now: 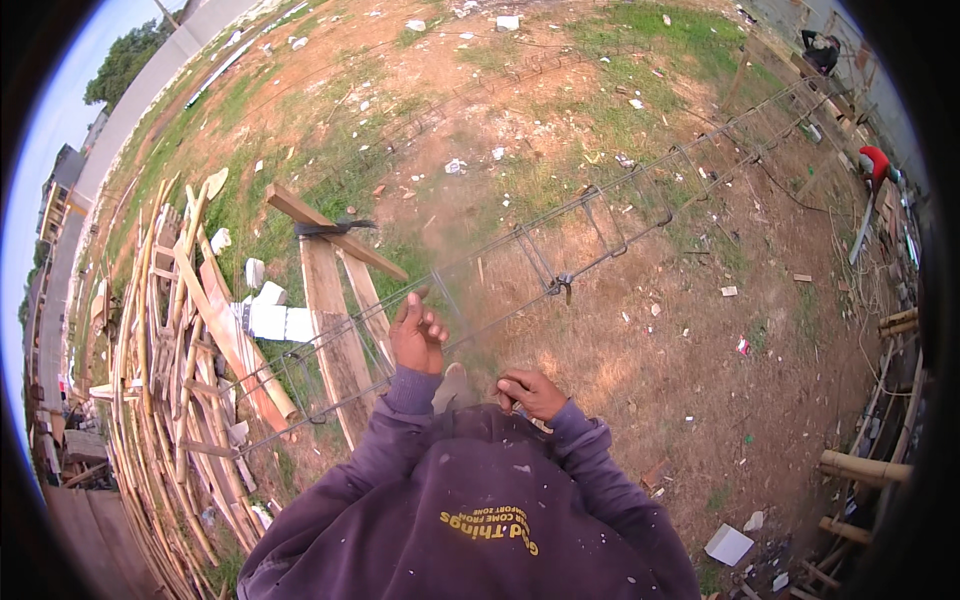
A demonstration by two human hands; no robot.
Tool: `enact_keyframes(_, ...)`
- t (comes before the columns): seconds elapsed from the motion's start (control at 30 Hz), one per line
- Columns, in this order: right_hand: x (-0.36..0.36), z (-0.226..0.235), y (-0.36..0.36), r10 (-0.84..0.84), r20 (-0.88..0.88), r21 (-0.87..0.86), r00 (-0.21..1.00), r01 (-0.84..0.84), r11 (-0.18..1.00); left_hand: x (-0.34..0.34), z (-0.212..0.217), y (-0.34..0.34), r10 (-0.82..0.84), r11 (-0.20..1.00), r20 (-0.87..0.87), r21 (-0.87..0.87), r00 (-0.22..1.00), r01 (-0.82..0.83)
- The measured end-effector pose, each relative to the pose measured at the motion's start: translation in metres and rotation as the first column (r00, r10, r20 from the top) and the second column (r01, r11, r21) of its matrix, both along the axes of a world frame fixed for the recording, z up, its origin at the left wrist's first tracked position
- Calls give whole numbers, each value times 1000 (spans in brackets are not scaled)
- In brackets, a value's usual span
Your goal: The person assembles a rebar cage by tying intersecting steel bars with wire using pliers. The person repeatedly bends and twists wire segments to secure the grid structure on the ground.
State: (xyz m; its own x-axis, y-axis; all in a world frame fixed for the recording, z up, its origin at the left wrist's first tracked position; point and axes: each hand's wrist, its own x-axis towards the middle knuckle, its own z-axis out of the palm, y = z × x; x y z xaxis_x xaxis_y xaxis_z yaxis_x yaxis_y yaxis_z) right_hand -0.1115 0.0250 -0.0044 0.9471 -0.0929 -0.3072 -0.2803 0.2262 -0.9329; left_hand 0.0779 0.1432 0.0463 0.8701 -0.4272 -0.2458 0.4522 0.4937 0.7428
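Note:
A long rebar cage (603,225) of thin steel rods with square stirrups runs from the lower left to the upper right in front of me. My left hand (418,335) is raised at its near side, fingers curled and thumb close to the index finger. A small dark piece shows at those fingertips, too blurred to name. Lower and close to my body, my right hand (532,392) has its fingers bent into a pinch; what they hold is hidden. Dark wire ties (562,284) sit on a joint of the cage, to the right of both hands.
A wooden trestle (330,290) with a dark-bound crosspiece stands at the left by the cage. Beyond it lies a pile of bamboo poles and boards (165,370). A person in red (875,165) and another person (820,50) are far right. Bamboo ends (865,467) jut in at right.

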Motion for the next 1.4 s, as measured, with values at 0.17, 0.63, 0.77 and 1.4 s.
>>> enact_keyframes(0.17,-12,-14,-1,-172,-32,268,985,174,948,41,7,3,-16,951,-157,-307,987,-34)
enact_keyframes(0.63,-40,34,5,-109,94,728,990,6,686,57,47,0,-7,933,114,-356,993,47)
enact_keyframes(0.77,-41,32,-2,-145,123,654,982,30,756,51,55,-7,-41,929,158,-357,987,96)
enact_keyframes(1.4,23,17,1,-117,100,-67,988,124,990,-6,8,-17,-180,984,55,0,982,180)
